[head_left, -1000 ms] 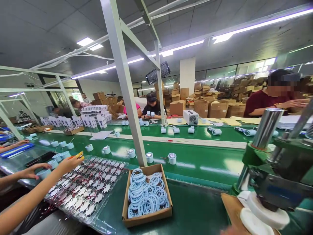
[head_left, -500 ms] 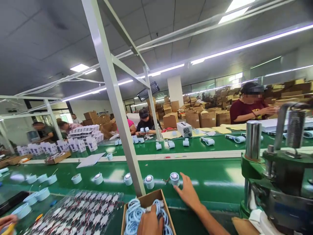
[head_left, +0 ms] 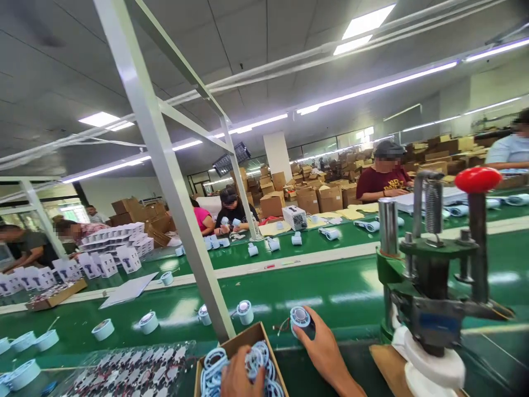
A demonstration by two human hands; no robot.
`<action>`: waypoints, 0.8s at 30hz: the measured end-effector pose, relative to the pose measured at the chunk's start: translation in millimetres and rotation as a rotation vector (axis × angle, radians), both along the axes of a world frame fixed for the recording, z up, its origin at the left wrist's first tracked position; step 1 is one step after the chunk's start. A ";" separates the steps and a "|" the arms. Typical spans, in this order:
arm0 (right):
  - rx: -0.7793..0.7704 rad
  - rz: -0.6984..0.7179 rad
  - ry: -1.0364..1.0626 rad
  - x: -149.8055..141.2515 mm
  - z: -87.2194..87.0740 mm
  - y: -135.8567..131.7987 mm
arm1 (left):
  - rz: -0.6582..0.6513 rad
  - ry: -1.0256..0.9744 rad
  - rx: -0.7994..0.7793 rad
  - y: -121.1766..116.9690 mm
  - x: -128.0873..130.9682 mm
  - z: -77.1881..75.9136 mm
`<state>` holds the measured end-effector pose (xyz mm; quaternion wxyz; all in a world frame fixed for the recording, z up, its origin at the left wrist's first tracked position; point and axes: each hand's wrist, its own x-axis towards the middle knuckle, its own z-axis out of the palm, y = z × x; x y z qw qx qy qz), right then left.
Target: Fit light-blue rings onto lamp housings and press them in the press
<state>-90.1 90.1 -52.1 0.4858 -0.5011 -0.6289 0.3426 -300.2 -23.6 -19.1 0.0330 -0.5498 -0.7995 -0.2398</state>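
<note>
Right of the box (head_left: 250, 334), the right hand (head_left: 324, 351) clasps a cup (head_left: 300, 316) (best by its sides); inside, the half-curled left hand (head_left: 241, 376), hold unclear, should separate rings (head_left: 214, 358) singly.

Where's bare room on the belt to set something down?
The green belt has a broad free patch between the right hand, the press and the white strip beyond. Farther left, round parts dot the belt. The box of blue rings, under the left hand, is crowded.
</note>
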 end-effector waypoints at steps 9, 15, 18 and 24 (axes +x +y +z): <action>-0.200 0.288 0.001 102.5 0.6 -144.4 | -0.379 -0.418 0.358 -60.9 120.3 21.0; -0.182 0.375 -0.009 110.4 -13.0 -151.4 | -0.400 -0.529 0.021 -69.7 154.8 -4.1; -0.171 0.391 -0.063 113.1 -18.3 -150.3 | -0.369 -0.540 -0.034 -69.9 151.5 -5.8; -0.128 0.385 -0.122 114.9 -25.4 -152.1 | -0.319 -0.530 0.019 -73.2 155.1 -10.4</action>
